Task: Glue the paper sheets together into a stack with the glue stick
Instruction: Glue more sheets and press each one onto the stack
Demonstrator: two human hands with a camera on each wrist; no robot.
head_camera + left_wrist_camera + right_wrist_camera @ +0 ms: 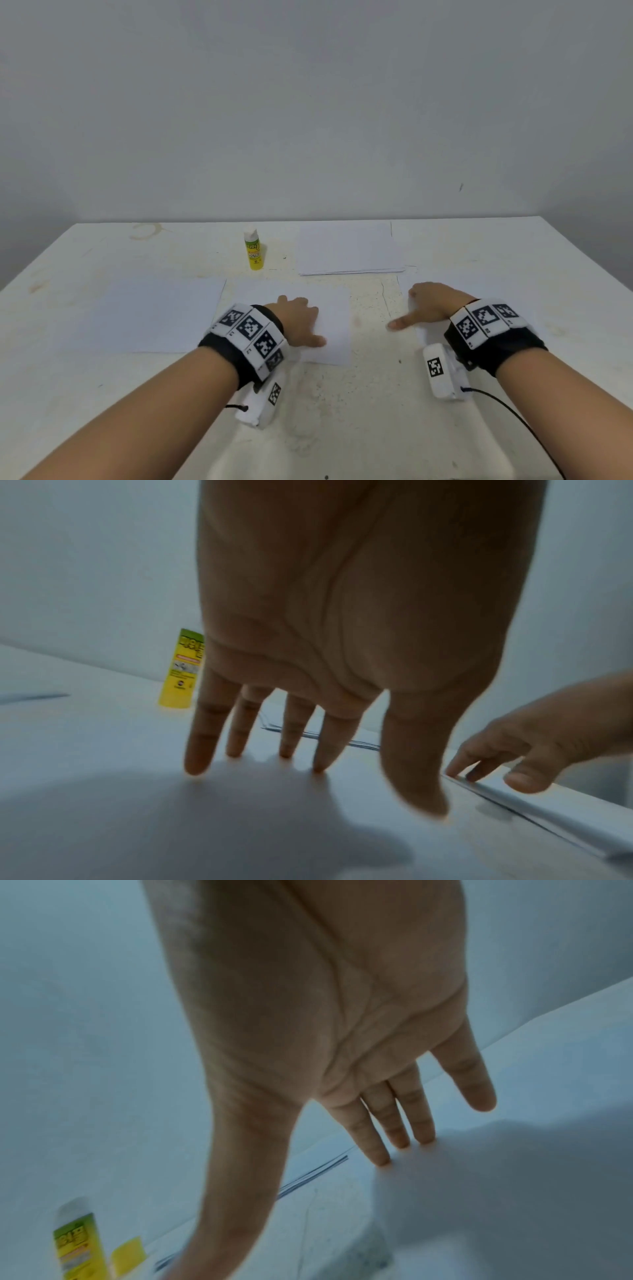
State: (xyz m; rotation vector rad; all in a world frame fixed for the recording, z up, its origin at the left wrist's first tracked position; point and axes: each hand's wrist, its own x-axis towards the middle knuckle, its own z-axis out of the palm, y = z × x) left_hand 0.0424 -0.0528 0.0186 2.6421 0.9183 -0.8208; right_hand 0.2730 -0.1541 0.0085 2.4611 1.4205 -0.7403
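A yellow glue stick [253, 251] with a white cap stands upright at the back of the table, also seen as the glue stick [181, 669] and the glue stick [79, 1245]. To its right lies a stack of white sheets [346, 248]. Three single sheets lie nearer: a left sheet [157, 311], a middle sheet [332, 308] and a right sheet [555, 298]. My left hand [296, 320] rests flat on the middle sheet, fingers [197, 750] straight. My right hand [428, 305] lies on the right sheet's left edge, fingertips [377, 1153] touching paper, thumb spread out.
The white table [370, 404] is stained and cracked between the two hands. A plain wall [308, 102] rises right behind its far edge. A black cable [513, 414] trails from the right wrist camera toward the near right corner.
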